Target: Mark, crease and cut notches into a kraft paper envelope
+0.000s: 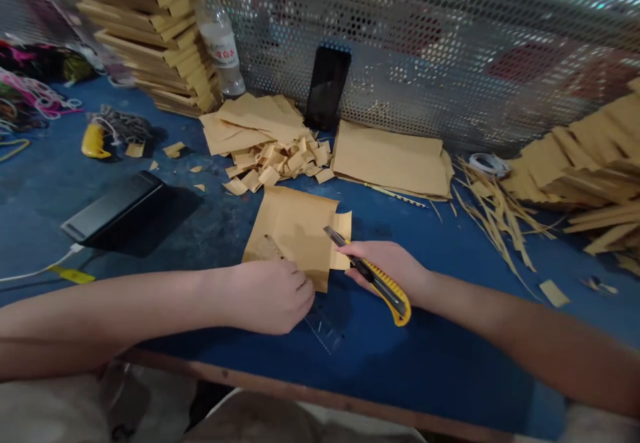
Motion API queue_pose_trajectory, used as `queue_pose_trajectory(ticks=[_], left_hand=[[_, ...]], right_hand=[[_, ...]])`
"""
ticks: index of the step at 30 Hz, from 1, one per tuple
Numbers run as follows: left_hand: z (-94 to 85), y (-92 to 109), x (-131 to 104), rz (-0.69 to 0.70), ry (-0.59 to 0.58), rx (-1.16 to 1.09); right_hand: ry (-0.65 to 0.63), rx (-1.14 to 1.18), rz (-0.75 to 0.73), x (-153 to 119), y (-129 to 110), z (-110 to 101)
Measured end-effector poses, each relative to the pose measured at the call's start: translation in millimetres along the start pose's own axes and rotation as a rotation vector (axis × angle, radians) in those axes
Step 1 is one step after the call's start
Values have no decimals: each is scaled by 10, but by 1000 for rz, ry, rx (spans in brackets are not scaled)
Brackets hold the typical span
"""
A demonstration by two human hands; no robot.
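Observation:
A brown kraft paper piece (303, 219) with a narrow flap on its right side lies in front of me on the blue table. My left hand (275, 296) is closed over a clear ruler (323, 333), which slants across the paper's lower part and sticks out on both sides of the fist. In my right hand (393, 266) is a yellow box cutter (385, 286), its blade end pointing up and left over the flap. The right fingertips are close to the flap's edge; whether they touch it I cannot tell. My left fingertips are mostly hidden.
Behind the paper lie small cut scraps (280, 163), a flat stack of kraft paper (393, 159) and a pencil (397, 195). A phone (327, 86) leans on the perforated metal panel. A bottle (220, 43) stands back left, a black device (117, 209) left, paper strips (500, 216) right.

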State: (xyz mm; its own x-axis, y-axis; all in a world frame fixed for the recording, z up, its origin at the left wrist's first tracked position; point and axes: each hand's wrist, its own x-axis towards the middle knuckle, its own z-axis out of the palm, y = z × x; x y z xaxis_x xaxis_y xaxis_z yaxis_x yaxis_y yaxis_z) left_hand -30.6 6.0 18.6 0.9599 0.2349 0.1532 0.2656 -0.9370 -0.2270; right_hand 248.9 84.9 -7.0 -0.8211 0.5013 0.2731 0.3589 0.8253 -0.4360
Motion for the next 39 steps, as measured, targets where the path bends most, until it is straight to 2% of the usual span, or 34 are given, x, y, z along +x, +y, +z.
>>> queue_pose_trajectory(ticks=[4,7,10,12,16,19,22,26,29,32,36,39], left_hand=[[-117,108,-7,75,6,134],[-297,134,-14,85,100,179],[-467,127,-23,93,237,168],[-519,120,-30,102,325,150],[-433,108,-38,80,411,165],[-262,84,-34,58,365,169],[-100,38,-28,59,327,157],[22,-32,-43,49,273,136],[55,-62,-62,31,212,114],[77,-73,-69,12,141,80],[100,-90,-75,-46,30,16],[82,-114,-86,-118,-64,-40]], right_hand=[[65,58,141,128,-228,34],[78,119,210,177,-264,-28],[76,181,233,169,-173,-182],[75,223,225,168,-67,-316],[35,347,178,314,179,-518],[-57,438,128,570,340,-523],[-117,513,99,858,443,-431],[-85,500,114,1071,458,-292],[54,398,188,984,379,-206],[188,281,280,719,242,-112],[249,211,375,371,40,58],[287,203,426,269,-82,193]])
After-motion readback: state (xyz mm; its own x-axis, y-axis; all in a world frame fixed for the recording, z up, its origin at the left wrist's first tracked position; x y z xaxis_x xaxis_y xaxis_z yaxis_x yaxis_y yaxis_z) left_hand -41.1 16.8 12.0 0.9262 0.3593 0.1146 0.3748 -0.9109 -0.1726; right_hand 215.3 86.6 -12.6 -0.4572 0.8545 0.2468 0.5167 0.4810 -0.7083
